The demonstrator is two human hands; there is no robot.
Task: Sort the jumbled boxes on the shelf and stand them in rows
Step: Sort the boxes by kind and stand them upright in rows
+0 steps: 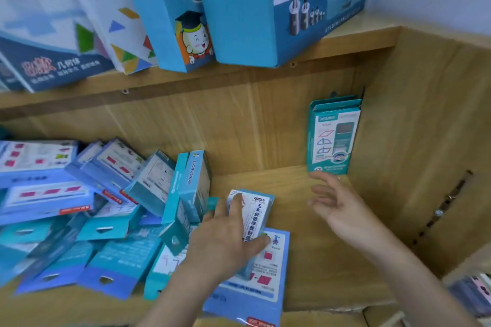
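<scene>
The wooden shelf (pixel 305 260) holds a large jumble of blue and teal boxes (pixel 79 207) over its left half, lying flat, tilted and overlapping, while its right half is mostly bare. Against the far right corner one teal box (pixel 333 135) already stands upright, the start of a row. The step in hand looks like picking the next box out of the heap.

At the right edge of the jumble a flat blue box (pixel 255 287) lies face up near the front. On top of it the left hand (pixel 225 241) grips a small white-and-teal box (pixel 252 218), fingers over its face and thumb at its near end; the box is tilted, not yet standing. The right hand (pixel 342 210) hangs open and empty between this box and the standing one, touching neither.

The next move probably calls for lifting the gripped box clear, turning it upright and setting it just beside the standing teal box.
</scene>
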